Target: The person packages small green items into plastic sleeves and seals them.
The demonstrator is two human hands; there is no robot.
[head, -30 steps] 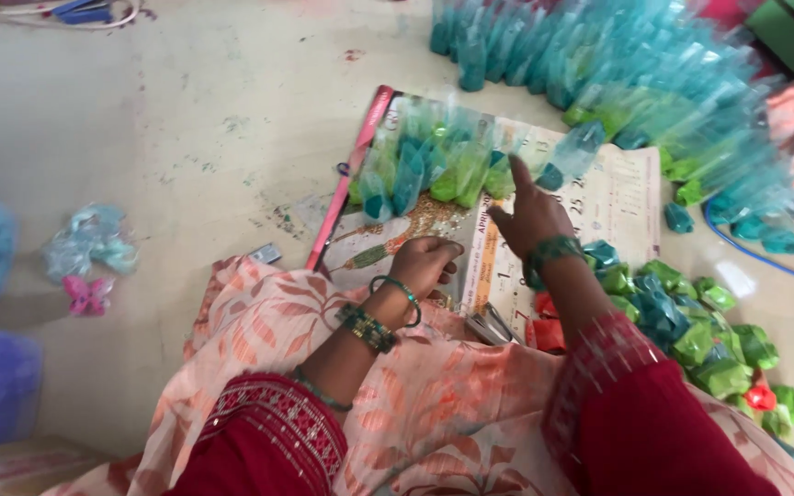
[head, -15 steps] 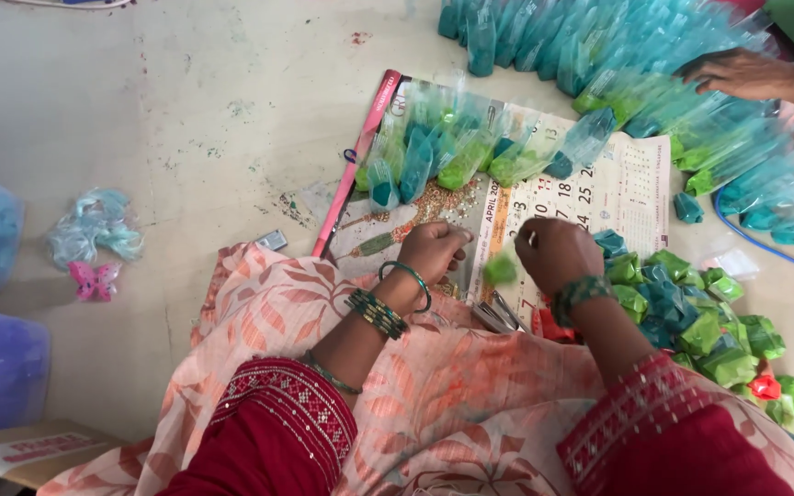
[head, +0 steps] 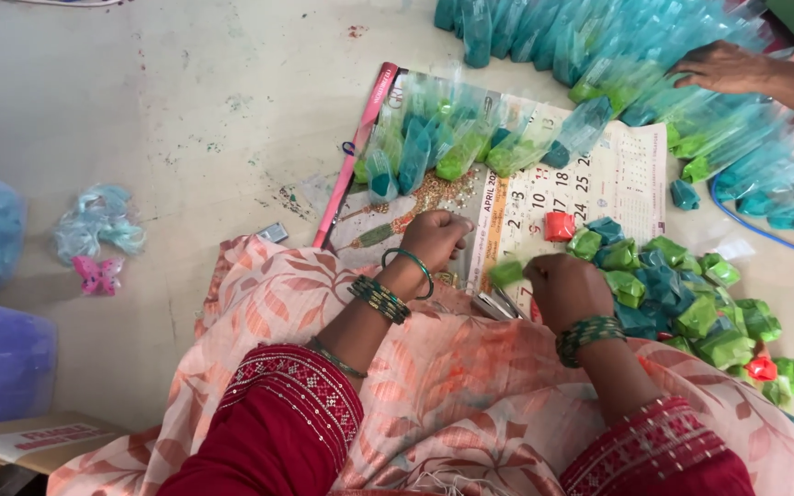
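Right hand (head: 567,289) pinched on small green folded packet (head: 505,273); left hand (head: 436,237) curled, contents hidden.
Both are held over paper wall calendar (head: 618,184), beside pile of green and teal packets (head: 682,294).

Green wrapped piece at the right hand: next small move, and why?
Probably carry the green wrapped piece left to the left hand. The right hand pinches it at its fingertips, just off the pile of green and teal pieces, and the left hand waits closed on the calendar sheet beside it.

One head-worn camera looks steeply down, close over the floor (head: 186,110).
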